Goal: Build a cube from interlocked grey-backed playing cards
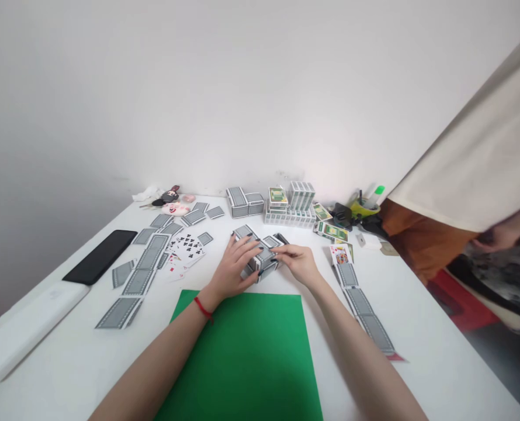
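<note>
A: Where are the playing-card stacks [266, 257], and what's being done with them?

B: Just beyond the green sheet [246, 351], on the white surface [446, 374]. I'd judge they're being squared up: the left hand [238, 260] is clamped over them, fingers on top, thumb at the near side.

A: And the right hand [298, 261]?

B: Its fingertips meet at the stacks' right edge; whether they pinch a card, I can't make out. The next move probably calls for a firm left hand while the right evens the edges.

A: Farther out?

B: Face-up cards [190, 244] and a black phone [100, 255] leftward, a row of cards [360, 301] rightward, card boxes [290, 217] behind, then a plain wall [260, 88]. Someone's pale garment [474, 146] shows at the right.
</note>
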The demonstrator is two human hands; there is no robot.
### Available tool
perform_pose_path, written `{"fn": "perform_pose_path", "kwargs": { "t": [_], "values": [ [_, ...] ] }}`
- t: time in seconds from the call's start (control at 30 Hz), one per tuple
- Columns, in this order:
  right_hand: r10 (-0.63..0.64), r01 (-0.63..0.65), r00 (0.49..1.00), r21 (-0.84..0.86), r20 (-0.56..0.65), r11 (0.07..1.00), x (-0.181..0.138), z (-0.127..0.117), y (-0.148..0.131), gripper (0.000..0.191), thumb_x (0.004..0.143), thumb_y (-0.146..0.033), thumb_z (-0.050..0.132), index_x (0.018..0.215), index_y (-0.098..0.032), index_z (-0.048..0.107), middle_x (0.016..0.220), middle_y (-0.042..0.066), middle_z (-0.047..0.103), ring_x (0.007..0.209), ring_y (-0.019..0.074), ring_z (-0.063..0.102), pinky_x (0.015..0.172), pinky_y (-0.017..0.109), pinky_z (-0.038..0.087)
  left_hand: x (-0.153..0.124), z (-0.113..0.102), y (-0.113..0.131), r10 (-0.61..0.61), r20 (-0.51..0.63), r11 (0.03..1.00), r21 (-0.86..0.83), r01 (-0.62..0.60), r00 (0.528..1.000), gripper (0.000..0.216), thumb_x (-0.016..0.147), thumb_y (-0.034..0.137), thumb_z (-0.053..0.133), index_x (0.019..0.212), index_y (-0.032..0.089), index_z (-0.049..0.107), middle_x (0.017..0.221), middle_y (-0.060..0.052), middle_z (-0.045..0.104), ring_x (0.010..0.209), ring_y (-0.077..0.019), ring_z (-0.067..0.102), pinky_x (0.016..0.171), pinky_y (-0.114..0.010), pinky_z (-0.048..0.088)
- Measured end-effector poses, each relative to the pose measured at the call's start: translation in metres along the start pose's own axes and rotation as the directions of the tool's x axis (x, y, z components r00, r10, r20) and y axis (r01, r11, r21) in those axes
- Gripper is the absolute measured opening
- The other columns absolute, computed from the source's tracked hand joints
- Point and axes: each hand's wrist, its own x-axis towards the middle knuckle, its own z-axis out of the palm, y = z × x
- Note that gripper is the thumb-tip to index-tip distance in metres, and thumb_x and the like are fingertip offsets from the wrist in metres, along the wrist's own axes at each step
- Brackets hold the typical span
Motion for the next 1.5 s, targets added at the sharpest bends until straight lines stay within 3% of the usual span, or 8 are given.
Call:
{"fn": "perform_pose_path", "kwargs": {
  "t": [0.67, 0.9, 1.17, 1.5],
  "values": [
    [-0.083, 0.087, 0.994, -0.056, 0.069, 0.995, -0.003, -0.004, 0.006, 0.017, 0.07, -0.02, 0.066, 0.085, -0.022, 0.074, 0.079, 0.004, 0.074, 0.069, 0.0195, 0.068, 0.066, 0.03, 0.056, -0.001, -0.004, -0.003, 0.025, 0.039, 0.999, 0.025, -0.026, 0.999, 0.045, 0.081, 0.03, 0.055, 0.124, 0.019, 0.046, 0.13, -0.011, 0.052, 0.131, -0.0265, 0.034, 0.111, -0.054, 0.015],
    [-0.11, 0.114, 0.992, -0.079, 0.058, 0.99, -0.004, -0.004, 0.008, 0.017, 0.071, -0.021, 0.067, 0.086, -0.023, 0.074, 0.083, 0.003, 0.074, 0.075, 0.0201, 0.069, 0.072, 0.032, 0.056, -0.001, -0.009, -0.007, 0.068, 0.085, 0.998, 0.002, -0.069, 0.994, 0.062, 0.074, 0.044, 0.062, 0.126, 0.018, 0.043, 0.132, -0.013, 0.049, 0.13, -0.0284, 0.034, 0.111, -0.054, 0.013],
    [-0.166, 0.175, 0.983, -0.118, 0.079, 0.977, -0.004, -0.005, 0.011, 0.016, 0.073, -0.021, 0.065, 0.086, -0.023, 0.074, 0.083, 0.004, 0.074, 0.076, 0.0198, 0.068, 0.072, 0.031, 0.055, -0.001, -0.005, -0.003, 0.038, 0.026, 0.999, -0.016, -0.037, 0.999, 0.047, 0.078, 0.023, 0.053, 0.124, 0.02, 0.045, 0.13, -0.011, 0.051, 0.131, -0.0263, 0.033, 0.11, -0.055, 0.015],
    [-0.19, 0.21, 0.974, -0.176, 0.121, 0.962, -0.003, -0.006, 0.01, 0.018, 0.076, -0.023, 0.061, 0.09, -0.023, 0.073, 0.086, 0.004, 0.073, 0.08, 0.0202, 0.067, 0.074, 0.033, 0.054, 0.006, -0.016, -0.003, 0.08, 0.048, 0.997, -0.02, -0.079, 0.996, 0.042, 0.077, 0.023, 0.056, 0.119, 0.023, 0.052, 0.124, -0.008, 0.057, 0.123, -0.0243, 0.044, 0.109, -0.052, 0.02]
  ]
}}
